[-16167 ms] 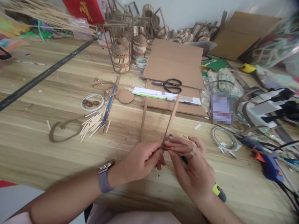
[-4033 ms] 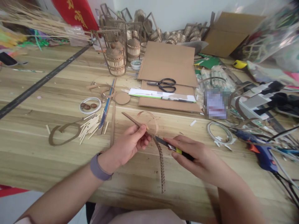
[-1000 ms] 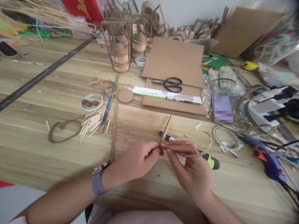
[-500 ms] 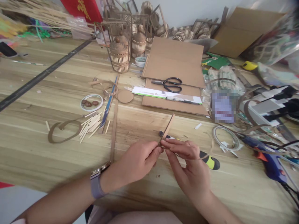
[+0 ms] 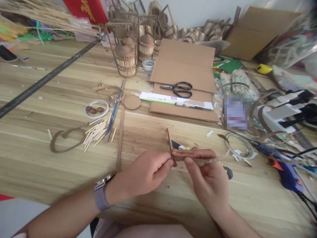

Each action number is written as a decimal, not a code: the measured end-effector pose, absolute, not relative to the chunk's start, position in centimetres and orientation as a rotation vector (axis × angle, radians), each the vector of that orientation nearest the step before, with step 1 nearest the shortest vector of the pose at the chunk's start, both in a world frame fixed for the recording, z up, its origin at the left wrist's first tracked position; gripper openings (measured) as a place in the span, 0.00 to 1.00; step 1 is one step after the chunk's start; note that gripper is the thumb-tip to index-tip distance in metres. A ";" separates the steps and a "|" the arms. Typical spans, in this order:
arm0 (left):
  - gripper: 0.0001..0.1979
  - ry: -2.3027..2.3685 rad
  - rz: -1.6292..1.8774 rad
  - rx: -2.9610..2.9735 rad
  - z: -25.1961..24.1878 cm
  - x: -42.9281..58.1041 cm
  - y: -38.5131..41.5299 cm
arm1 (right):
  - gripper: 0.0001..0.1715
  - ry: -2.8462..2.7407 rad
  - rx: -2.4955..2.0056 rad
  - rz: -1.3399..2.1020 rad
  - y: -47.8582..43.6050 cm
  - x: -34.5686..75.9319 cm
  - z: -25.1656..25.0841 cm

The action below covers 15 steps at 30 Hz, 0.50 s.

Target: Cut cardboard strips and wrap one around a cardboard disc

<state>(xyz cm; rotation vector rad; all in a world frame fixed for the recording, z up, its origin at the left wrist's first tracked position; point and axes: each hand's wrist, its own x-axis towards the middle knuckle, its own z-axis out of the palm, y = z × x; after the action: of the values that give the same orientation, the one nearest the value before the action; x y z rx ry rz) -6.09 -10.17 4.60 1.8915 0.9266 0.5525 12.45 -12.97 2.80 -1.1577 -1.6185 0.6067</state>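
My left hand (image 5: 148,170) pinches the edge of a cardboard piece (image 5: 169,142), which stands up from between thumb and fingers. In my right hand (image 5: 208,175) a narrow brown strip (image 5: 182,156) is gripped between thumb and fingers, its near end touching the cardboard. The strip's tail runs out to the right past my knuckles. A utility knife (image 5: 228,172) lies on the table beneath my right hand, mostly covered by it. Just left of my hands, a long cardboard strip (image 5: 120,138) lies flat.
Black scissors (image 5: 182,89) and a white ruler-like strip (image 5: 158,98) lie on cardboard sheets (image 5: 185,62). Small sticks (image 5: 95,134) and a tape ring (image 5: 86,114) holding brown beads are left. A glue gun (image 5: 284,168) and tape roll (image 5: 240,145) sit right. Miniature wooden buckets (image 5: 125,61) stand behind.
The cardboard piece has turned from leaning right to leaning slightly left. My right hand has moved a little right and down, with the strip now pulled straighter.
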 end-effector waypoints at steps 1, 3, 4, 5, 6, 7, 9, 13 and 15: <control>0.14 0.926 0.551 1.888 4.6 -6.1 -10.2 | 0.08 -1.610 -1.143 0.621 -13.0 12.5 2.8; 0.14 0.931 0.555 1.880 4.5 -6.1 -10.2 | 0.10 -1.651 -1.106 0.581 -13.0 12.5 2.8; 0.14 0.937 0.561 1.877 4.5 -6.0 -10.2 | 0.11 -1.690 -1.082 0.530 -13.0 12.5 2.7; 0.14 0.944 0.570 1.879 4.4 -6.0 -10.2 | 0.12 -1.734 -1.059 0.473 -13.0 12.5 2.7; 0.14 0.954 0.579 1.884 4.3 -6.0 -10.2 | 0.13 -1.777 -1.044 0.415 -13.0 12.5 2.8; 0.15 0.963 0.587 1.896 4.3 -6.0 -10.2 | 0.13 -1.814 -1.039 0.364 -12.9 12.5 2.8; 0.15 0.978 0.594 1.943 4.3 -5.9 -10.3 | 0.13 -1.858 -1.056 0.296 -12.9 12.5 2.8; 0.15 0.997 0.565 2.049 4.5 -5.9 -10.6 | 0.14 -1.841 -1.079 0.318 -12.8 12.6 2.6; 0.15 0.988 0.552 2.071 4.6 -5.9 -10.7 | 0.14 -1.802 -1.073 0.377 -12.8 12.7 2.5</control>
<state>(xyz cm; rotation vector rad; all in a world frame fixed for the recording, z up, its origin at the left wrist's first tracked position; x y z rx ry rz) -5.92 -10.75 4.64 2.0713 0.9876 0.5517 12.71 -12.84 2.51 -1.0732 -1.8020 0.3768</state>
